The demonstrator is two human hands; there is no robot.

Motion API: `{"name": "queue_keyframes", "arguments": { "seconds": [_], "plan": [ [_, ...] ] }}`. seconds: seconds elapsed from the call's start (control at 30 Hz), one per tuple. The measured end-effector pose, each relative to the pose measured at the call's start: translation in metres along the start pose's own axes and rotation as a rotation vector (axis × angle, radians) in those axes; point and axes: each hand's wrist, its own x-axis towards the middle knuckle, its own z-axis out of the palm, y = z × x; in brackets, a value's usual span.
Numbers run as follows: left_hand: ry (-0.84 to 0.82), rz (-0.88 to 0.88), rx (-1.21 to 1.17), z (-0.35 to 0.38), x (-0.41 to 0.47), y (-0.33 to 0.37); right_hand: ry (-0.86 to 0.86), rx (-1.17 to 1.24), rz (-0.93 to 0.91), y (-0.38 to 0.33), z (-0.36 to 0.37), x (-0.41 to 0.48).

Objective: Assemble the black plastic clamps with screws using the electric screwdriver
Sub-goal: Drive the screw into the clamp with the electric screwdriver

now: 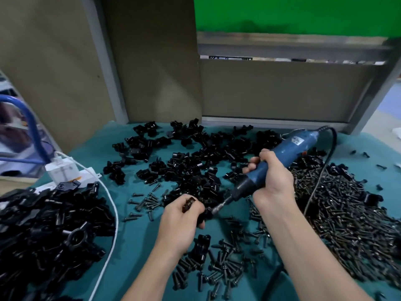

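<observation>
Work seems midway: left hand [182, 216] curls its fingers round one clamp [188, 204], right hand [275, 181] grips the electric screwdriver [288, 148], with heaps of loose clamps [191, 170] and screws [347, 205] awaiting.

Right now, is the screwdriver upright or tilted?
Tilted: right hand grips the electric screwdriver, bit slanting down toward the clamp the left hand holds.

Of the person, only two hands and two forearms show. The left hand [182, 216] and the right hand [274, 177] are bare. The left forearm [152, 272] and the right forearm [303, 246] are bare too, from the wrist to where the picture's lower edge cuts them off. Both forearms are slender and smooth. The fingernails are too blurred to describe.
</observation>
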Motion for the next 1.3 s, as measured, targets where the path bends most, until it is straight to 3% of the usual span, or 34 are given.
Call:
{"name": "queue_keyframes", "arguments": {
  "seconds": [0.2,0.57,1.3],
  "plan": [
    [0.016,0.007,0.129,0.006,-0.002,0.004,0.031,0.044,0.002,-0.005,-0.008,0.006],
    [0.06,0.067,0.203,0.009,-0.01,0.006,-0.068,0.087,0.004,-0.001,-0.007,0.003],
    [0.113,-0.021,-0.037,0.016,-0.013,0.006,-0.249,0.153,-0.044,0.002,0.004,-0.011]
  ]
}}
